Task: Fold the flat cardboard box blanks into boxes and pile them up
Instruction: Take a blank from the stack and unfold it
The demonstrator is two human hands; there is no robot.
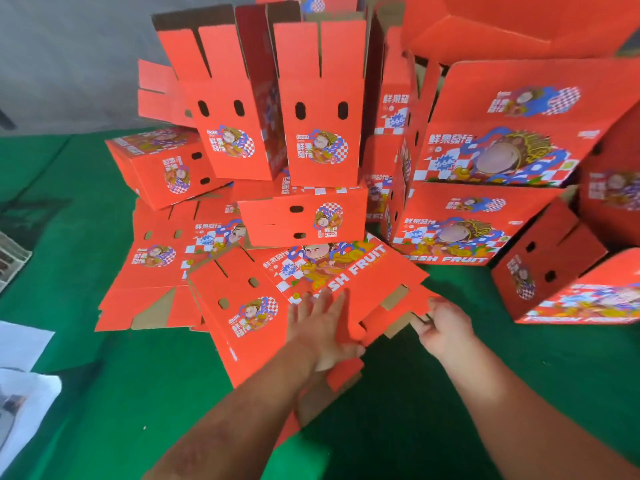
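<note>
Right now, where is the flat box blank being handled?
Head view, bottom centre: the flat blank lies on the green cloth, under the left hand.

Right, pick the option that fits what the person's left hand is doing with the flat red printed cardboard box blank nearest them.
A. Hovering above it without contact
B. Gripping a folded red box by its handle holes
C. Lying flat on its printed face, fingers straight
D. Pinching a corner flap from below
C: the left hand lies with straight fingers spread on the flat red printed cardboard box blank, while the right hand pinches a flap at its edge.
</note>
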